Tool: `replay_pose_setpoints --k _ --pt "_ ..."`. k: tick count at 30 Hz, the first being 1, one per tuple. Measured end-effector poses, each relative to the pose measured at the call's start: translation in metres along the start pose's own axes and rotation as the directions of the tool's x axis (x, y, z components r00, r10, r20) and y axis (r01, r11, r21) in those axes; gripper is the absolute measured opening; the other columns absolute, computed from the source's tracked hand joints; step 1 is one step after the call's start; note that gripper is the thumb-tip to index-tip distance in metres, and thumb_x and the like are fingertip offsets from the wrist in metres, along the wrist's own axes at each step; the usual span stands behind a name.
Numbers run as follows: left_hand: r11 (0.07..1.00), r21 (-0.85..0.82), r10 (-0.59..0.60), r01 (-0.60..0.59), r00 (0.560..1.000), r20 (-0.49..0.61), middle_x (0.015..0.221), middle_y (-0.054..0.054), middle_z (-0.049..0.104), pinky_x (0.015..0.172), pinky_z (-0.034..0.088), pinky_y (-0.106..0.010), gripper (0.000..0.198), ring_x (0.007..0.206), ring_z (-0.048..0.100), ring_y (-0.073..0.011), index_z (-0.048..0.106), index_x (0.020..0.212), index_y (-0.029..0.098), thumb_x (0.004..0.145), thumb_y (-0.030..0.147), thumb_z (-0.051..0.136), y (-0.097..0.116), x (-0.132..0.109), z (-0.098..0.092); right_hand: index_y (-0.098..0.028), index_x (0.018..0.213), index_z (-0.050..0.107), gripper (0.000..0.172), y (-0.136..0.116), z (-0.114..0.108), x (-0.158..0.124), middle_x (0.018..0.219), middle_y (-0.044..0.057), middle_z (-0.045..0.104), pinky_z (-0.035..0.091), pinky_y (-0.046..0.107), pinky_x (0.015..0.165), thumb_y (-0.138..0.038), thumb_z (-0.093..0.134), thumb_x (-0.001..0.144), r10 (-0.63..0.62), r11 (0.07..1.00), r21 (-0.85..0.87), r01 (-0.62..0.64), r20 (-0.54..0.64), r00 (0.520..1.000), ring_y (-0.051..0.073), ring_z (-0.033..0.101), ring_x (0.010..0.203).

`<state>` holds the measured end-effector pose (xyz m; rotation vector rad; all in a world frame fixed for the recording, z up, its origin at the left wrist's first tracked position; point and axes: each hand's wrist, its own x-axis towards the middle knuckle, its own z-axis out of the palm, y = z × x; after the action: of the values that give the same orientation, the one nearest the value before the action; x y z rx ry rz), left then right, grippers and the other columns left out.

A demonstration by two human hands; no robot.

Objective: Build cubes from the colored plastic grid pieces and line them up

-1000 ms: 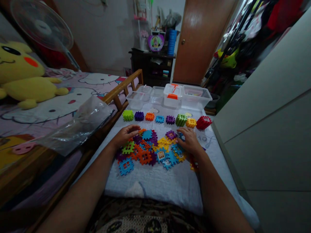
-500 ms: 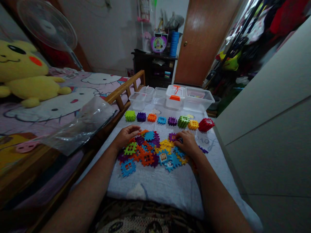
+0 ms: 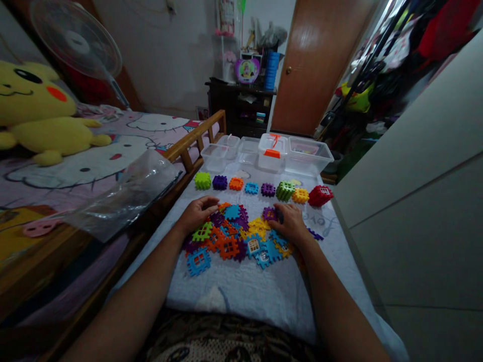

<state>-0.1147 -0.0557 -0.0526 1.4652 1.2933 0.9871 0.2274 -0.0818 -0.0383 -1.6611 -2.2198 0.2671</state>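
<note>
The right hand has drawn in on the purple window tile at the far edge of the tile pile, now apparently pinching its right side. The left hand, loosely spread, stays beside the pile.

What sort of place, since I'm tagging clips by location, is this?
Probably a bedroom: a patterned pink bedsheet, a yellow plush toy on it, and what look like hanging clothes.
</note>
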Motion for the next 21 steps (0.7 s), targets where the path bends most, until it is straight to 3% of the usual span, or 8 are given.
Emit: replay_pose_setpoints --k 6,13,17,21 --pt "1.000 0.016 -0.020 0.020 1.000 -0.002 0.104 -0.010 0.074 0.095 0.051 -0.044 0.057 0.100 0.068 -0.0273 0.069 0.104 0.018 0.066 0.060 0.076 0.003 -0.001 0.001 -0.016 0.126 0.060 0.056 0.001 -0.001 -0.002 0.121 0.014 0.067 0.037 0.046 0.098 -0.043 0.069 0.079 0.051 0.998 -0.026 -0.055 -0.108 0.993 0.032 0.055 0.112" --pt "1.000 0.015 -0.006 0.006 1.000 -0.019 0.103 -0.010 0.074 0.095 0.050 -0.045 0.059 0.099 0.068 -0.0279 0.069 0.102 0.016 0.064 0.060 0.077 0.009 -0.003 0.002 -0.015 0.123 0.062 0.050 -0.003 -0.002 -0.004 0.119 0.015 0.067 0.038 0.045 0.096 -0.045 0.066 0.083 0.074 0.993 -0.080 -0.081 -0.092 0.993 0.033 0.055 0.111" --pt "1.000 0.014 -0.005 0.005 1.000 -0.023 0.102 -0.010 0.075 0.094 0.051 -0.046 0.058 0.099 0.068 -0.0282 0.069 0.100 0.017 0.064 0.062 0.076 0.011 -0.005 0.003 -0.017 0.115 0.066 0.036 -0.010 -0.007 -0.004 0.117 0.014 0.068 0.038 0.042 0.096 -0.038 0.063 0.086 0.017 1.000 -0.021 -0.020 -0.134 0.991 0.031 0.055 0.111" --pt "1.000 0.001 -0.025 0.025 1.000 -0.017 0.104 -0.010 0.075 0.095 0.051 -0.047 0.059 0.100 0.069 -0.0288 0.069 0.100 0.017 0.062 0.061 0.077 0.013 -0.005 0.002 -0.020 0.104 0.069 0.021 -0.030 -0.014 0.001 0.106 0.009 0.071 0.040 0.038 0.093 -0.030 0.059 0.088 -0.109 0.990 0.089 0.112 -0.037 0.993 0.025 0.058 0.103"
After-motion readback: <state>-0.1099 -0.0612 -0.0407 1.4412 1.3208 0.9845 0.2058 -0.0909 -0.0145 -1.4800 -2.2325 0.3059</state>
